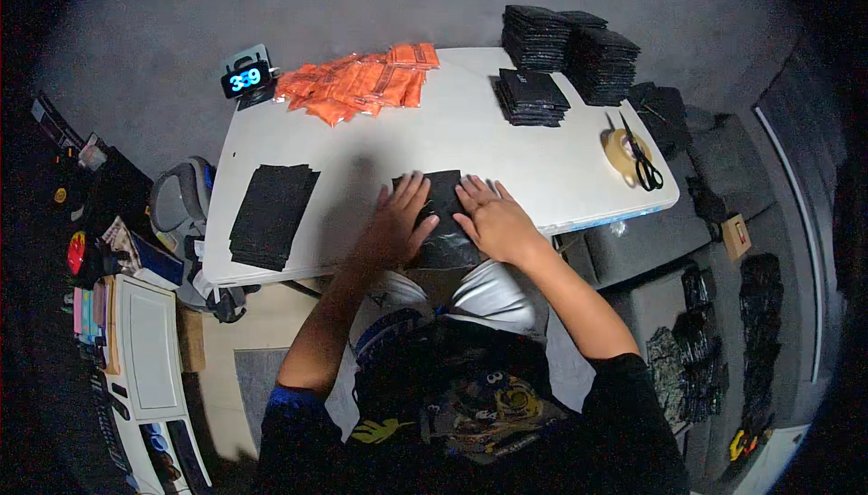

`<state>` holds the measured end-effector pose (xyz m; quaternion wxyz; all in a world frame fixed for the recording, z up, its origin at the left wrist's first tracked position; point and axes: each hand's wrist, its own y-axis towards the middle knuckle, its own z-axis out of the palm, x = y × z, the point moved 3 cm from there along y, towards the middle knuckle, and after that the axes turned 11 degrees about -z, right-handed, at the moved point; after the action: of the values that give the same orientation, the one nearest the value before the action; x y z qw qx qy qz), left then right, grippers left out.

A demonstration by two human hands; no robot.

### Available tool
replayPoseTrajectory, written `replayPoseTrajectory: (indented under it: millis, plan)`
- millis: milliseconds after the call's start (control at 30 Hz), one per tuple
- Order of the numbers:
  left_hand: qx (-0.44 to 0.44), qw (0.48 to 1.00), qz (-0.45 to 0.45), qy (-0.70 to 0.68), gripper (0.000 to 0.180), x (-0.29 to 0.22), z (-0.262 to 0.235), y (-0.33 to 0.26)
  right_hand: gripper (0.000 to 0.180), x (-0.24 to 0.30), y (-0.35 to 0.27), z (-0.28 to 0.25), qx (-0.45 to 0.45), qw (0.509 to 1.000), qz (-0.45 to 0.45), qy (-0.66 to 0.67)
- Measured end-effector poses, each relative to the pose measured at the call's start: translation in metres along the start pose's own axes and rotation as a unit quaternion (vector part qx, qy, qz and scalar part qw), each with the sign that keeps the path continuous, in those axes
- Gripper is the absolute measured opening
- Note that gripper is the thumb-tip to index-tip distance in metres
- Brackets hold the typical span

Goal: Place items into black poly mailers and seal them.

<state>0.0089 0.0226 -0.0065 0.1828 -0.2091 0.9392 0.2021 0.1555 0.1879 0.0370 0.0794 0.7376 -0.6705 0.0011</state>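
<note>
White and round-cornered, the counter [452, 133] stands beside a grey sofa [624, 233] on the right. At the middle of its near edge lies a black plastic bag [450, 249], flat and shiny toward the person. The left hand [404, 219] rests along its left side, fingers extended, thumb apart; the right hand [493, 219] lies open along the opposite side, palm down. Neither hand is closed around anything. Left of them sits a stack of flat black sheets [271, 215]. Farther back are orange packets [366, 79] in clear wrap, a lit digital clock [246, 79], and piles of black parcels [601, 61]. Black-handled scissors [647, 172] lie across a tape roll [621, 153] at the right.
</note>
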Motion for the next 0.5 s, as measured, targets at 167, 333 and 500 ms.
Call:
replayPoseTrajectory:
  millis: [167, 333, 500]
  plan:
    - [-0.032, 0.996, -0.023, 0.079, 0.073, -0.004, 0.001, 0.006, 0.066, -0.018, 0.025, 0.018, -0.035, 0.999, -0.020, 0.034]
    - [-0.026, 0.984, -0.068, 0.164, 0.069, 0.038, -0.001, -0.021, 0.069, -0.036, 0.016, 0.016, -0.018, 0.998, 0.040, 0.044]
    - [0.082, 0.996, 0.028, 0.019, 0.069, -0.005, -0.046, -0.048, 0.072, 0.011, -0.030, -0.025, -0.076, 0.983, -0.130, 0.101]
